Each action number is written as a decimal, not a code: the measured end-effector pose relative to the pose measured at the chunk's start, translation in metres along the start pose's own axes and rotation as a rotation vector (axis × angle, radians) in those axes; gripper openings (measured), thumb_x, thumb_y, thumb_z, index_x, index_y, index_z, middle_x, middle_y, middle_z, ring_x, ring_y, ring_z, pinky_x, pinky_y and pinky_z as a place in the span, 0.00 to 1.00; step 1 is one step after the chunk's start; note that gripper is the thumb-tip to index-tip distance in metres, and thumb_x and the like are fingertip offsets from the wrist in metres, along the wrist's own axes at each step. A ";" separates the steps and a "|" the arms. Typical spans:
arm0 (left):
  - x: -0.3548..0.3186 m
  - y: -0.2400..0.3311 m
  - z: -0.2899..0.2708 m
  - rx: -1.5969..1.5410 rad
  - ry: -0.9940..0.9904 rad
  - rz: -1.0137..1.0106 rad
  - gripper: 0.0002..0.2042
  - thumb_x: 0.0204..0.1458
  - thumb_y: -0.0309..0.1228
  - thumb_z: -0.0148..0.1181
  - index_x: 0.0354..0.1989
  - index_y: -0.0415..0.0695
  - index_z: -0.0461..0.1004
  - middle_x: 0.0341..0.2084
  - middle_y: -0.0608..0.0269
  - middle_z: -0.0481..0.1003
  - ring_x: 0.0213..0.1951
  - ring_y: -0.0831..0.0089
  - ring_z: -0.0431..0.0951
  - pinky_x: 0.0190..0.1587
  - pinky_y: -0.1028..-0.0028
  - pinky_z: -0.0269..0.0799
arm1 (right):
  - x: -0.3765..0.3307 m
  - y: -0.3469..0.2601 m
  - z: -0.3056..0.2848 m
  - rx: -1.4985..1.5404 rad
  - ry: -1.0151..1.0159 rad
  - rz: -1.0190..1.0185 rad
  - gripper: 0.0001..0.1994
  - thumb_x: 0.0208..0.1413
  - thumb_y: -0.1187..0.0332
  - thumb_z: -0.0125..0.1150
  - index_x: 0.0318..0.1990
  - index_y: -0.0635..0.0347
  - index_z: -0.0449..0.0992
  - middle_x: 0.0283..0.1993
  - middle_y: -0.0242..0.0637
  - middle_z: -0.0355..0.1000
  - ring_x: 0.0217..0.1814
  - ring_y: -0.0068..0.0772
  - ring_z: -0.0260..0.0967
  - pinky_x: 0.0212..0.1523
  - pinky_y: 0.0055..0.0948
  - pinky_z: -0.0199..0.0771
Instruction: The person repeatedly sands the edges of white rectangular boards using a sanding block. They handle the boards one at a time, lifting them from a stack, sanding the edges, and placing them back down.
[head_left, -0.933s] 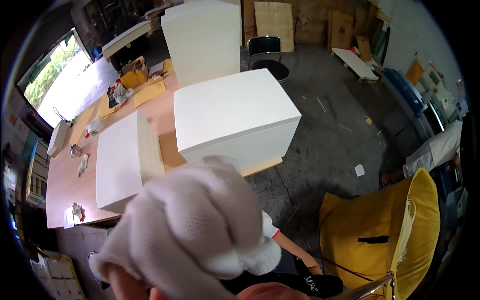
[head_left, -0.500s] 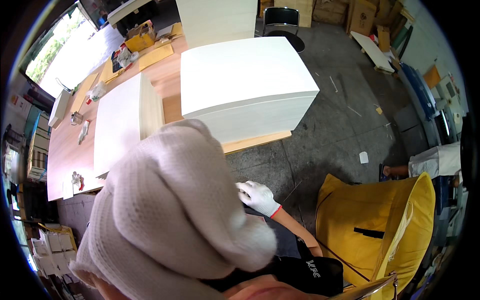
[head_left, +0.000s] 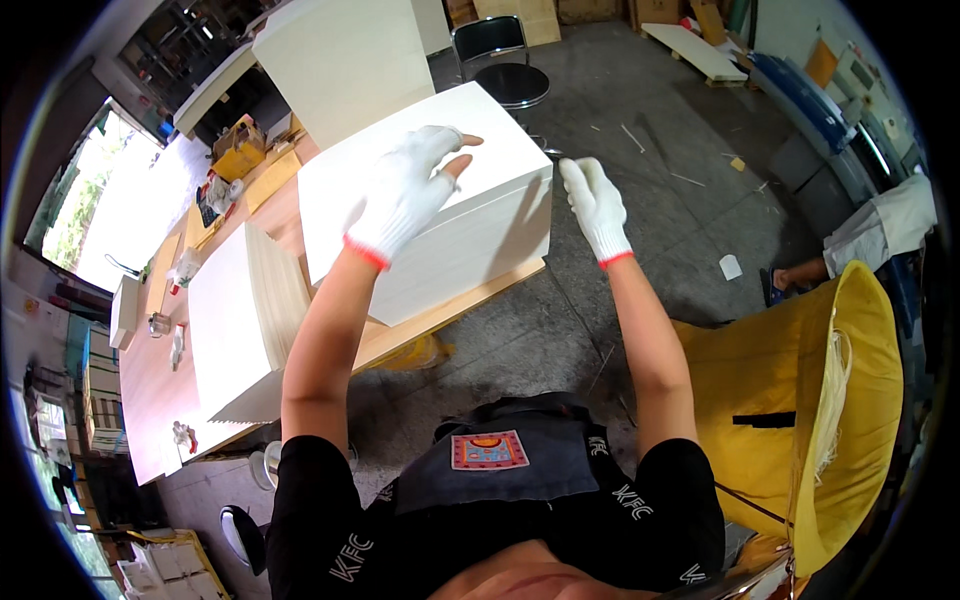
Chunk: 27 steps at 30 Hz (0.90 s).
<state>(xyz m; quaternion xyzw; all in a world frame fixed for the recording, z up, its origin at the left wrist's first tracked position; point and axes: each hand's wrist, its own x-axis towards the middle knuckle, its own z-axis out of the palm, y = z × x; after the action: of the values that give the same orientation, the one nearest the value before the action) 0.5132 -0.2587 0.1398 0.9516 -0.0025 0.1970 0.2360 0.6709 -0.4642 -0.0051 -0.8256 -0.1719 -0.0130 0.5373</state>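
Note:
My left hand (head_left: 408,188), in a white knit glove with thumb and forefinger tips bare, is spread over the top of a tall stack of white sheets (head_left: 340,190). Whether it touches the top sheet I cannot tell. Beyond the stack's right corner, my right hand (head_left: 597,205) is raised in a matching glove, its fingers bent and pressed together. A small dark shiny bit shows beside its fingertips; I cannot make out whether the hand holds it. Left of the tall stack, a lower stack of white sheets (head_left: 235,315) lies on the wooden table (head_left: 150,400).
At the table's far end sits a yellow box (head_left: 238,150) among brown card pieces. A black chair (head_left: 508,82) stands behind the tall stack. On my right is a large yellow fabric bag (head_left: 755,380); another person's leg (head_left: 803,272) shows beyond it.
My left hand has moved from close before the camera out over the tall stack. My right hand has risen from near my waist to beside the stack's right corner. The view has shifted.

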 end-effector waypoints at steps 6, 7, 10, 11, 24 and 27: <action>0.045 -0.071 0.043 0.129 -0.233 -0.153 0.14 0.57 0.38 0.63 0.50 0.51 0.81 0.44 0.56 0.77 0.43 0.62 0.79 0.50 0.65 0.74 | 0.031 -0.050 -0.003 -0.650 -0.127 -0.461 0.27 0.61 0.37 0.53 0.36 0.55 0.77 0.33 0.44 0.77 0.41 0.48 0.77 0.43 0.45 0.75; 0.048 -0.067 0.047 0.138 -0.230 -0.151 0.14 0.57 0.39 0.64 0.49 0.50 0.81 0.42 0.56 0.77 0.43 0.62 0.79 0.49 0.65 0.74 | 0.039 -0.043 -0.003 -0.711 -0.047 -0.622 0.25 0.61 0.38 0.54 0.35 0.54 0.76 0.31 0.42 0.76 0.40 0.47 0.77 0.42 0.45 0.75; 0.048 -0.063 0.048 0.102 -0.227 -0.199 0.14 0.55 0.39 0.66 0.47 0.50 0.81 0.40 0.57 0.77 0.43 0.63 0.79 0.49 0.65 0.74 | 0.050 -0.070 -0.005 -0.719 -0.082 -0.844 0.23 0.60 0.40 0.56 0.37 0.52 0.77 0.30 0.40 0.75 0.37 0.46 0.76 0.41 0.44 0.77; 0.049 -0.059 0.050 0.081 -0.233 -0.215 0.13 0.55 0.39 0.66 0.47 0.50 0.81 0.41 0.57 0.77 0.45 0.62 0.79 0.50 0.65 0.74 | 0.053 -0.074 -0.002 -0.737 -0.098 -0.832 0.23 0.62 0.41 0.55 0.39 0.53 0.76 0.32 0.40 0.76 0.38 0.47 0.77 0.40 0.45 0.77; 0.042 -0.069 0.062 -0.270 -0.161 -0.030 0.13 0.59 0.24 0.58 0.52 0.41 0.78 0.48 0.59 0.80 0.47 0.71 0.78 0.51 0.71 0.73 | 0.032 -0.063 0.028 0.001 -0.045 -0.125 0.26 0.66 0.41 0.45 0.38 0.58 0.74 0.35 0.52 0.76 0.42 0.60 0.74 0.44 0.49 0.69; 0.043 -0.069 0.062 -0.322 -0.189 0.033 0.15 0.58 0.26 0.62 0.54 0.41 0.76 0.49 0.57 0.80 0.42 0.74 0.79 0.42 0.73 0.75 | 0.029 -0.058 0.032 0.005 0.016 -0.170 0.25 0.67 0.43 0.43 0.38 0.58 0.73 0.35 0.53 0.76 0.43 0.61 0.74 0.43 0.50 0.69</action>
<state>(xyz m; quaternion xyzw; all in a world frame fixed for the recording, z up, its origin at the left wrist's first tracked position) 0.5822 -0.2216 0.0750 0.9157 -0.0718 0.1074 0.3807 0.6755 -0.4069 0.0390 -0.8065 -0.2369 -0.0647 0.5378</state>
